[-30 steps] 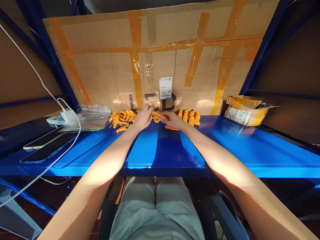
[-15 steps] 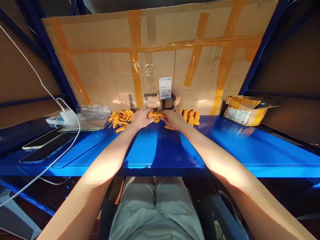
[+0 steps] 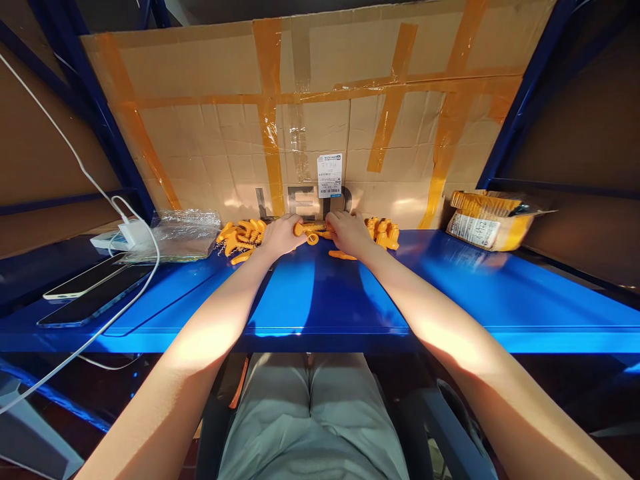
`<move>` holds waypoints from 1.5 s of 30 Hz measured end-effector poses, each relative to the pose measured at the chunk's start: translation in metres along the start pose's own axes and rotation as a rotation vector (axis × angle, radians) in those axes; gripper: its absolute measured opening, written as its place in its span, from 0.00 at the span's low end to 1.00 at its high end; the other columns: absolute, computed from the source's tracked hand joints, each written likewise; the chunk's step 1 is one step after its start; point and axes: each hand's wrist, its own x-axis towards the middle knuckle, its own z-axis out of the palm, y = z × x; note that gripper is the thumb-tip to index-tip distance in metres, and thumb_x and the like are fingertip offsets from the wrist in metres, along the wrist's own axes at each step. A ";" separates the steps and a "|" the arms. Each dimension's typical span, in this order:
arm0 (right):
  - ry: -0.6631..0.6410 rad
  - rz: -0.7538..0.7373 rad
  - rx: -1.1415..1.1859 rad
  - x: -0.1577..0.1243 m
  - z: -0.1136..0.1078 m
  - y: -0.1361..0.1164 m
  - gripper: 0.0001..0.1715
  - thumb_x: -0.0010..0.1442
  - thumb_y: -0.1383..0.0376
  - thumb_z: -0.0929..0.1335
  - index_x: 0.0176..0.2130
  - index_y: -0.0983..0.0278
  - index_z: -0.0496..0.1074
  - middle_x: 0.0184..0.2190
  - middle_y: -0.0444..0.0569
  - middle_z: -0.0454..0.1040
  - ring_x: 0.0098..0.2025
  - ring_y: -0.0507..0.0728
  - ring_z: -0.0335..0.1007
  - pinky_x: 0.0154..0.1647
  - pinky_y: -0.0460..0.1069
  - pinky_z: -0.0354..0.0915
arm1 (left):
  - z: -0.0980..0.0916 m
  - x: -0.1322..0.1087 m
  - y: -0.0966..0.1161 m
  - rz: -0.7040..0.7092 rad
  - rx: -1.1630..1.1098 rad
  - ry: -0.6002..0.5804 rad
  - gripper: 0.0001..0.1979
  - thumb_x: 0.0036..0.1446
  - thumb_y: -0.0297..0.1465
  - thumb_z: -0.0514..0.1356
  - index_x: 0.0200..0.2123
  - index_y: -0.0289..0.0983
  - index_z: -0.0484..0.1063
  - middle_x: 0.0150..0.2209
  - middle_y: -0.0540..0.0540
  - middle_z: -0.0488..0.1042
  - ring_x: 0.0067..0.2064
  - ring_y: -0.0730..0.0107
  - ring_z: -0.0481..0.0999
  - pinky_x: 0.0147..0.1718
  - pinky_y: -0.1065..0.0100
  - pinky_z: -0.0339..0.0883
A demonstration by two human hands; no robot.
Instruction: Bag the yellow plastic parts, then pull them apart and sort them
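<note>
Well, from the head camera, both hands meet near the back of the blue surface. The left hand grasps one end of an orange plastic part, which spans the gap between the hands; a small orange ring sits at its near side. The right hand has its fingers bent at the other end, but whether they grip it I cannot tell.

Beside the left hand lies a loose pile of orange pieces; just past the right hand is a cluster of orange figures, partly hidden by it. A slim orange piece lies under the right wrist.

Farther left are a clear plastic bag, a white charger with its cable, and two phones. An open carton stands at right, and taped cardboard rises behind.
</note>
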 end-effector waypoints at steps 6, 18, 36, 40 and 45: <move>0.021 0.148 0.086 -0.001 0.000 0.018 0.16 0.62 0.72 0.60 0.49 0.68 0.67 0.48 0.61 0.75 0.47 0.66 0.68 0.45 0.56 0.56 | -0.002 0.003 -0.016 -0.123 -0.005 -0.001 0.16 0.53 0.35 0.58 0.45 0.42 0.76 0.42 0.44 0.80 0.46 0.53 0.78 0.40 0.63 0.69; -0.001 0.389 0.095 -0.001 -0.008 0.043 0.16 0.60 0.66 0.64 0.47 0.69 0.71 0.48 0.65 0.73 0.51 0.69 0.68 0.48 0.59 0.62 | -0.001 0.004 -0.056 -0.418 -0.080 0.140 0.19 0.59 0.27 0.52 0.51 0.41 0.73 0.46 0.40 0.78 0.50 0.50 0.75 0.47 0.55 0.67; -0.525 0.664 0.036 -0.003 -0.008 0.074 0.25 0.52 0.73 0.70 0.51 0.70 0.75 0.41 0.60 0.79 0.43 0.62 0.78 0.33 0.48 0.69 | 0.004 0.002 -0.081 -0.654 -0.195 0.181 0.13 0.59 0.23 0.55 0.48 0.34 0.68 0.54 0.33 0.70 0.57 0.46 0.69 0.51 0.47 0.61; -0.580 0.663 0.009 -0.004 -0.016 0.071 0.24 0.51 0.75 0.71 0.49 0.70 0.76 0.35 0.58 0.80 0.37 0.62 0.79 0.30 0.48 0.69 | 0.013 0.002 -0.083 -0.653 -0.018 0.004 0.10 0.52 0.23 0.61 0.39 0.37 0.71 0.51 0.33 0.74 0.60 0.42 0.67 0.54 0.42 0.58; -0.622 0.642 -0.028 -0.007 -0.027 0.069 0.21 0.48 0.73 0.73 0.44 0.66 0.78 0.30 0.53 0.79 0.33 0.61 0.78 0.28 0.48 0.69 | 0.023 0.000 -0.089 -0.609 0.024 -0.063 0.11 0.52 0.25 0.61 0.41 0.37 0.71 0.56 0.32 0.68 0.61 0.41 0.64 0.59 0.40 0.53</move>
